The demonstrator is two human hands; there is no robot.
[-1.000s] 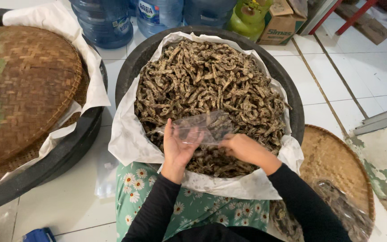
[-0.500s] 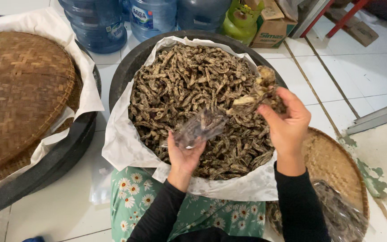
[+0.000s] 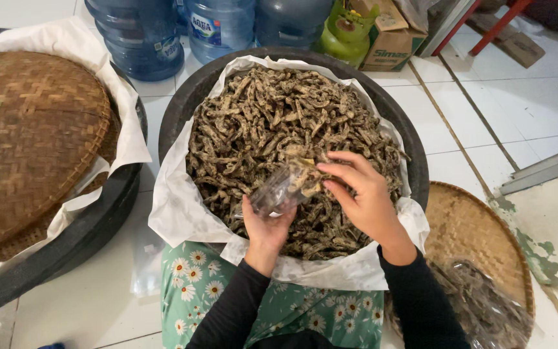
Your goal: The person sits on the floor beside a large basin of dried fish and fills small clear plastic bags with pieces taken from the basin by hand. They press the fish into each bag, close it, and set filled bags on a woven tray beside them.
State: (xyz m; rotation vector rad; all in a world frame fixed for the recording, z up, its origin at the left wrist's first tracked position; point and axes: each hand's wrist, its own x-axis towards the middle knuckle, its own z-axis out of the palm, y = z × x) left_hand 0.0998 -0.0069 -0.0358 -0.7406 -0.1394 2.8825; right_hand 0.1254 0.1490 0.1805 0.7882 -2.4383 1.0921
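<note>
A big black tub [image 3: 182,110] lined with white paper [image 3: 175,213] is heaped with dark dried snack strips [image 3: 259,123]. My left hand [image 3: 267,227] holds a small clear plastic bag [image 3: 278,192] over the near side of the heap. My right hand [image 3: 363,194] is at the bag's mouth, its fingers pinched on a few strips [image 3: 305,173] that are going into the bag.
A second black tub [image 3: 85,239] on the left is covered by a woven bamboo tray [image 3: 27,136]. Another woven tray [image 3: 473,232] at right holds filled clear bags [image 3: 485,310]. Blue water jugs [image 3: 137,32], a green gas cylinder [image 3: 347,32] and a cardboard box [image 3: 385,39] stand behind.
My right hand went out to the right side of the heap, picked up strips, and has come back to the bag's mouth. The left hand kept the bag in place.
</note>
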